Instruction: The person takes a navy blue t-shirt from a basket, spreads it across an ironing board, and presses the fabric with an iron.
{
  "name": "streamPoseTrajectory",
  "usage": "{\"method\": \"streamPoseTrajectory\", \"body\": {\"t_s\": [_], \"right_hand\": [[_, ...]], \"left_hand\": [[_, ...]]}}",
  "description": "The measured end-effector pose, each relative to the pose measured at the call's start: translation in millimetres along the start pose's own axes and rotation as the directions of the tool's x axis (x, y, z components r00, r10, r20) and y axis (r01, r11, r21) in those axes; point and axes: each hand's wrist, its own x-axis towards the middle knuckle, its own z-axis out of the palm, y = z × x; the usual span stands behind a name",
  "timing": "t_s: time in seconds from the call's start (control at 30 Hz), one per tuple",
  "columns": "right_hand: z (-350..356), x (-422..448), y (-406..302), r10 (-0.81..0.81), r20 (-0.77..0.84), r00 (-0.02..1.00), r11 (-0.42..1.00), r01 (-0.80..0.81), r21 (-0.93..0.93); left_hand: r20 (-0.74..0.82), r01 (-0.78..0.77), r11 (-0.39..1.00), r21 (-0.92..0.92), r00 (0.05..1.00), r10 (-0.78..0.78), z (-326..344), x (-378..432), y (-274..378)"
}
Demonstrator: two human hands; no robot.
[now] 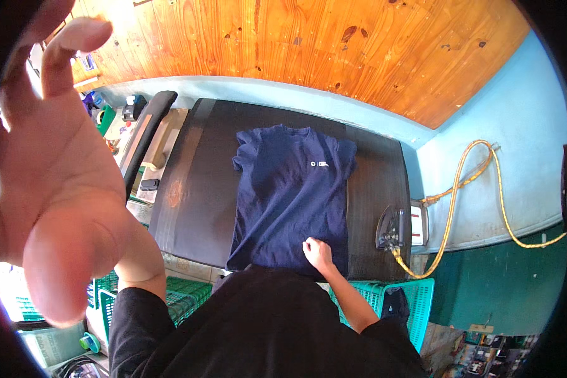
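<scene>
A navy blue T-shirt (283, 198) lies front up on a black padded ironing table (193, 198), its neckline at the far side. Small white writing and a logo mark its chest; diagonal creases cross the lower front. My right hand (318, 254) rests on the shirt near its hem with the fingers curled in, and no cloth shows bunched in it. Raised close to the camera, my left hand (71, 170) has its fingers apart and nothing in it. An electric iron (390, 229) stands at the table's right edge, a yellow cord (446, 245) running from it.
A narrow black sleeve board (151, 132) stands left of the table, near a small black device (149, 184). Green plastic baskets (420, 307) sit below the near edge, with dark cloth in the right one. Blue walls (515, 127) bound the far and right sides.
</scene>
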Motion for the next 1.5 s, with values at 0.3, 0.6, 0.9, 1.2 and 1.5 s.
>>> {"method": "streamPoseTrajectory", "body": {"t_s": [0.3,0.6,0.9,1.2,1.5], "right_hand": [[31.5,-12.3,12.6,-0.071,-0.243,0.968,0.992,0.042,-0.12],[33.9,-14.8,11.7,-0.096,-0.339,0.936,0.987,0.046,-0.153],[35.0,-15.0,11.2,-0.087,-0.343,0.935,0.988,0.036,-0.152],[36.6,-14.8,10.9,-0.088,-0.352,0.932,0.989,0.041,-0.139],[35.7,-14.1,10.8,-0.08,-0.347,0.934,0.99,0.034,-0.136]], "left_hand": [[0.153,0.037,0.999,-0.017,0.988,-0.034,-3.1,10.3,-15.6],[0.222,0.048,0.998,-0.035,0.974,-0.039,-0.4,19.1,-28.1],[0.238,0.042,0.997,-0.061,0.971,-0.026,-2.8,17.8,-23.1],[0.253,0.043,0.997,-0.064,0.967,-0.025,-4.2,19.0,-22.2],[0.268,0.049,0.996,-0.073,0.963,-0.028,-2.7,22.9,-27.4]]}}
